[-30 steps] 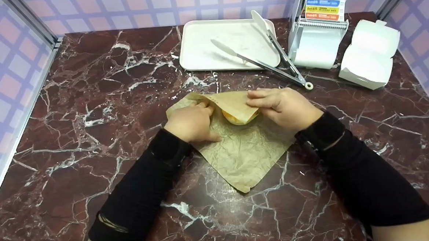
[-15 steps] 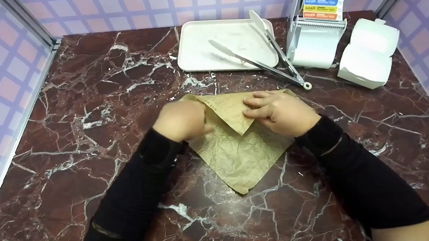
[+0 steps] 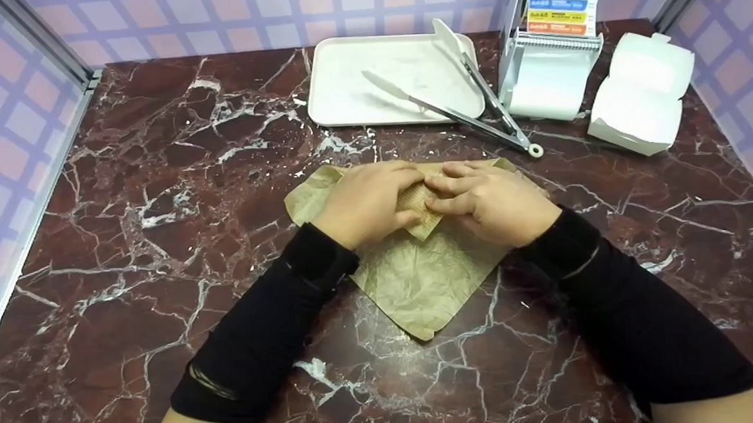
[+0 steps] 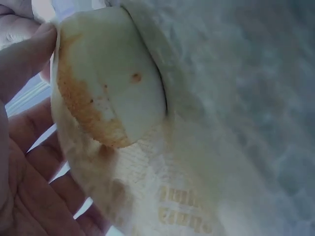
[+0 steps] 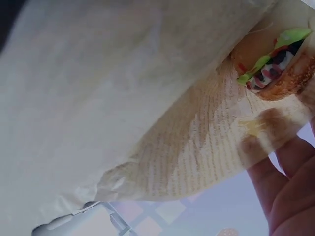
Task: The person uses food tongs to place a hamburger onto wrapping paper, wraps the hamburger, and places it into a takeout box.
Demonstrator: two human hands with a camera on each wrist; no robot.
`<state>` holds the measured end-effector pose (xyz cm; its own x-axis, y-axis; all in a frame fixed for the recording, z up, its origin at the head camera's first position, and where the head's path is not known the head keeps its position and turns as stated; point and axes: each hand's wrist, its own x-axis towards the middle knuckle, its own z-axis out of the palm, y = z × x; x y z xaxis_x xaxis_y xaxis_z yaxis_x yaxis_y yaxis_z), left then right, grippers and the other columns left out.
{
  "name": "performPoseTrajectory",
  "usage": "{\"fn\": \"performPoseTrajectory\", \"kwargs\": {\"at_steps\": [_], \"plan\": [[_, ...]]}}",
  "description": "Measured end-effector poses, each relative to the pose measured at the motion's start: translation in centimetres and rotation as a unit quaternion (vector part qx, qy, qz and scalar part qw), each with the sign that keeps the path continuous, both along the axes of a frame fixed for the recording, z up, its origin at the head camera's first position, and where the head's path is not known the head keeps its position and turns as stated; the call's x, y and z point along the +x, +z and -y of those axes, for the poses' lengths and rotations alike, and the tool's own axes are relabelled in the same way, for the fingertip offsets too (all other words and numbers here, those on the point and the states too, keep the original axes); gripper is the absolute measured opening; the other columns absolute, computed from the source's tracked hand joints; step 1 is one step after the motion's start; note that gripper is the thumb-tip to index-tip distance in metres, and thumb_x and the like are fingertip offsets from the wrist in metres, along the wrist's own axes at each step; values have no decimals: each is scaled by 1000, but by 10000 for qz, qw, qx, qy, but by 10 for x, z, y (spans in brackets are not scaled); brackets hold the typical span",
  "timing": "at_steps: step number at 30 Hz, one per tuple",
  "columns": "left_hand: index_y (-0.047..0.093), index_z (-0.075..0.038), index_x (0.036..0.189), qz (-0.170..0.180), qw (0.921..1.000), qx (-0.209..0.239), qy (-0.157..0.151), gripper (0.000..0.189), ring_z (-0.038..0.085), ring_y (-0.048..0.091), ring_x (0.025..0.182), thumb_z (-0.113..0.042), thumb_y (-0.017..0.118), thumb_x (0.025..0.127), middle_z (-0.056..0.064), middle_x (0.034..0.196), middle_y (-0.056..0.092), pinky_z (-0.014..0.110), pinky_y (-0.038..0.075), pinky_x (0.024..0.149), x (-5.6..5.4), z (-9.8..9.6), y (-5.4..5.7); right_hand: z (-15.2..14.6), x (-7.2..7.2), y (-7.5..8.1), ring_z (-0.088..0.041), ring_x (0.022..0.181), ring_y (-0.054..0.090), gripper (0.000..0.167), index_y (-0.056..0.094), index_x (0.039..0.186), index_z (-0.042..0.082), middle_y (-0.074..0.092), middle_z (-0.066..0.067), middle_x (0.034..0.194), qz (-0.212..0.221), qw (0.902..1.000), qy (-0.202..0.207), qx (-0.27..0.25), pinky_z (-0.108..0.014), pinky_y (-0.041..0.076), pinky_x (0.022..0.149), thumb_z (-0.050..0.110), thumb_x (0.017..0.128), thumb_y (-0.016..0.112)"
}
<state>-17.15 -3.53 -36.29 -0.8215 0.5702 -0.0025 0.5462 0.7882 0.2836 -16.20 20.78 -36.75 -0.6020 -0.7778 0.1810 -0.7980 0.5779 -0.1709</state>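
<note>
A sheet of brown wrapping paper (image 3: 419, 293) lies cornerwise on the table, its far corner folded toward the person over a burger. From above, the paper hides the burger. Seen from the right wrist, the burger (image 5: 275, 69) shows green lettuce, a dark filling and white sauce inside the fold. A pale bun (image 4: 113, 73) with a browned edge appears in the left wrist view. My left hand (image 3: 366, 202) rests on the fold's left part, thumb apart from the fingers. Opposite it, my right hand (image 3: 498, 198) presses the right part with nearly straight fingers.
Behind the paper stands a pale tray (image 3: 350, 84), with metal tongs (image 3: 468, 119) lying spread across its right edge. To the right are a label dispenser (image 3: 555, 54) and an opened white clamshell box (image 3: 641, 94). Checked walls enclose the marbled table (image 3: 160, 268).
The folded corner has come down over the burger, covering it from above. My left hand lifted off to the left, then came back right onto the fold. My right hand stayed nearly in place.
</note>
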Motion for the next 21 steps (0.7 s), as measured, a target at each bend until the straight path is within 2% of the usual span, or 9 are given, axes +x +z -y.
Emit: {"fn": "performPoseTrajectory", "kwargs": {"at_steps": [5, 9, 14, 18, 21], "plan": [[56, -20, 152, 46, 10000, -30, 60, 70, 25, 50, 148, -48, 78, 92, 3, 161, 52, 49, 37, 126, 2, -3, -1, 0, 1, 4, -39, 144, 54, 39, 70, 136, 11, 60, -13, 150, 208, 9996, 135, 95, -56, 36, 126, 17, 98, 70], [58, -19, 150, -35, 10000, 23, 67, 65, 25, 52, 147, -44, 78, 93, 4, 160, 53, 50, 39, 125, 2, -3, -2, 5, 0, 5, -35, 134, 63, 32, 74, 129, 7, 65, -15, 144, 212, 9996, 1, -172, -54, 44, 120, 23, 101, 69], [61, -18, 147, -67, 9999, 94, 45, 61, 25, 54, 144, -38, 80, 93, 4, 158, 55, 48, 40, 124, 5, -2, -2, 13, -1, 0, -36, 117, 71, 24, 79, 113, 5, 75, -17, 126, -39, 9980, -171, -615, -50, 54, 110, 18, 93, 79], [63, -17, 144, -119, 9998, 133, -86, 58, 27, 55, 144, -39, 79, 93, 5, 158, 55, 47, 39, 125, 8, -2, -2, 18, 1, -4, -35, 106, 71, 16, 81, 103, 5, 75, -14, 112, -267, 9969, -60, -738, -48, 55, 105, 14, 89, 82], [65, -18, 140, -181, 9996, 180, -118, 53, 27, 56, 142, -42, 77, 94, 4, 157, 56, 46, 40, 124, 9, -2, -3, 19, 3, -5, -33, 103, 70, 14, 82, 101, 6, 73, -13, 109, -274, 9966, 38, -777, -47, 55, 103, 11, 88, 83]]}}
